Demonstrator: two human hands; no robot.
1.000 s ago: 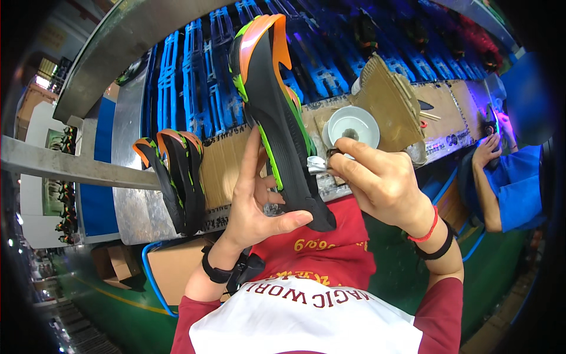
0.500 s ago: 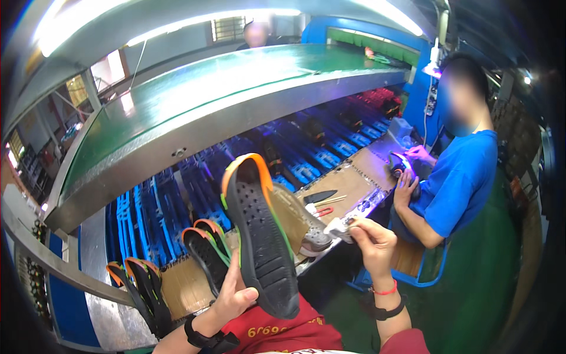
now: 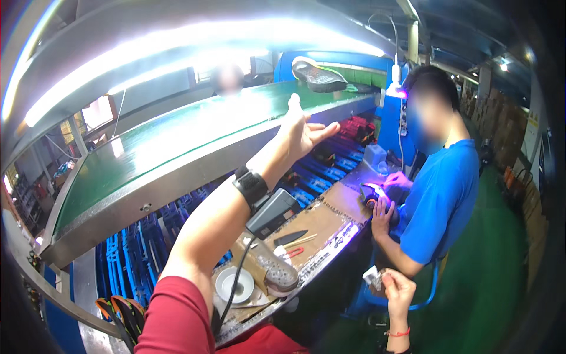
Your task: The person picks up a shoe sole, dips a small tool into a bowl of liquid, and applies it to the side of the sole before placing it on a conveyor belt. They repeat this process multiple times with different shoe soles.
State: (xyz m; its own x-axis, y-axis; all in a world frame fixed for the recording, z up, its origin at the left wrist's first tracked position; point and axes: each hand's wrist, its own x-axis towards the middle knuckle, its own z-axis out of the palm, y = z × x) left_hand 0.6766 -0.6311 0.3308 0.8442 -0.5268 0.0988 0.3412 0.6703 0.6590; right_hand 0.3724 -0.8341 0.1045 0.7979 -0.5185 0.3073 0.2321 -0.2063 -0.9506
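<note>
L hand point(image 3: 303, 131) is raised high w/ arm stretched out, grip apart, fingers spread, nothing in it. Beyond the fingertips, a black shoe sole point(image 3: 319, 75) lies on the green conveyor belt point(image 3: 194, 127), clear of the hand. R hand point(image 3: 396, 289) hangs low, below the worktop point(image 3: 321, 221) edge, grip clamped on a small whitish brush-like tool point(image 3: 372, 276). Under the L forearm on the worktop: white round dish point(image 3: 234, 284), a grey sole point(image 3: 277, 272), scissors. More black-orange soles point(image 3: 121, 312) sit low, beside the L elbow. Past the R hand, a co-worker in a blue shirt point(image 3: 439, 200) handles a shoe under violet light.
</note>
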